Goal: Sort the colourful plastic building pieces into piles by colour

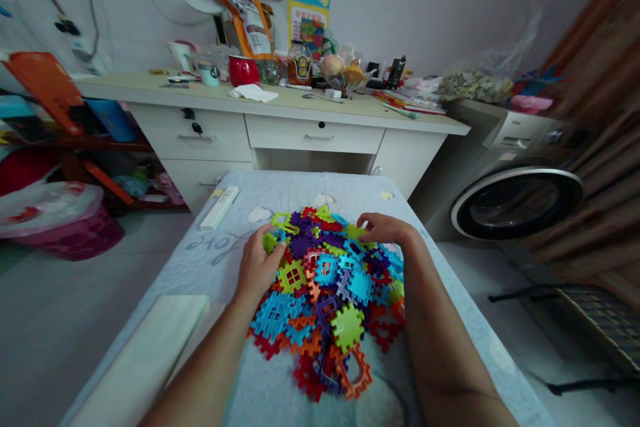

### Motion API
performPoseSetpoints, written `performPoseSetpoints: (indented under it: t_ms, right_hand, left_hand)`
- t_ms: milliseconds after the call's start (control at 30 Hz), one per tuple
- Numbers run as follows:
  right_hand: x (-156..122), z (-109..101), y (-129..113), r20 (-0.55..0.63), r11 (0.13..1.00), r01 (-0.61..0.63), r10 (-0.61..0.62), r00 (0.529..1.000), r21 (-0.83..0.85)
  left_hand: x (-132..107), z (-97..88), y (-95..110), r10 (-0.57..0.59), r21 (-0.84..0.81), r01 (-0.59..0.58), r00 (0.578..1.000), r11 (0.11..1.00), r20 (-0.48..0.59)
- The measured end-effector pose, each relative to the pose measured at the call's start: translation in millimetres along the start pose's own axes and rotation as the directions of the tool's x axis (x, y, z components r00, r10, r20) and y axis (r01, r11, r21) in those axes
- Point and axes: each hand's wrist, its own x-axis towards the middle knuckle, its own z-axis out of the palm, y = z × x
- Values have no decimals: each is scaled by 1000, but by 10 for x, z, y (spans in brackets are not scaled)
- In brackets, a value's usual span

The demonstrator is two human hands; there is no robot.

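A heap of colourful plastic interlocking building pieces [325, 270], with notched edges, lies on the cloth-covered table [300, 187]. At its left side, my left hand [259, 261] has thumb and fingers closed about a yellow-green building piece [271, 241]. Over on the heap's far right, my right hand [386, 228] bends its fingers onto another yellow-green building piece [355, 232], pinching its edge. Between the hands lie blue, purple, red and orange pieces, some solid and some window-shaped. An orange ring-like piece [354, 372] rests at the near edge of the heap.
A long white box-like strip [145, 353] lies at the table's left edge, with a smaller white strip [220, 208] farther back. Behind stands a white desk [315, 133] holding jars and cups. A washing machine [515, 173] is at right, a pink basket [70, 233] at left.
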Motion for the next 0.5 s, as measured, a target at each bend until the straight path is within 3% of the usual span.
performPoseSetpoints:
  t_ms: [100, 167, 233, 333, 500]
  right_hand:
    - [-45, -60, 113, -23, 987, -4, 8, 1000, 160]
    - [-41, -80, 196, -107, 975, 12, 12, 994, 221]
    - [10, -76, 285, -261, 983, 13, 36, 965, 185]
    - [176, -34, 432, -471, 997, -62, 71, 880, 36]
    - [539, 33, 659, -593, 984, -157, 76, 802, -86]
  left_hand:
    - [2, 4, -8, -6, 5, 5, 1000, 1000, 11]
    - [2, 8, -15, -6, 1, 6, 1000, 1000, 9]
    - [2, 13, -22, -5, -6, 5, 1000, 1000, 4]
    - [4, 18, -31, -2, -7, 2, 1000, 1000, 9]
    - [7, 6, -19, -6, 11, 6, 1000, 1000, 16]
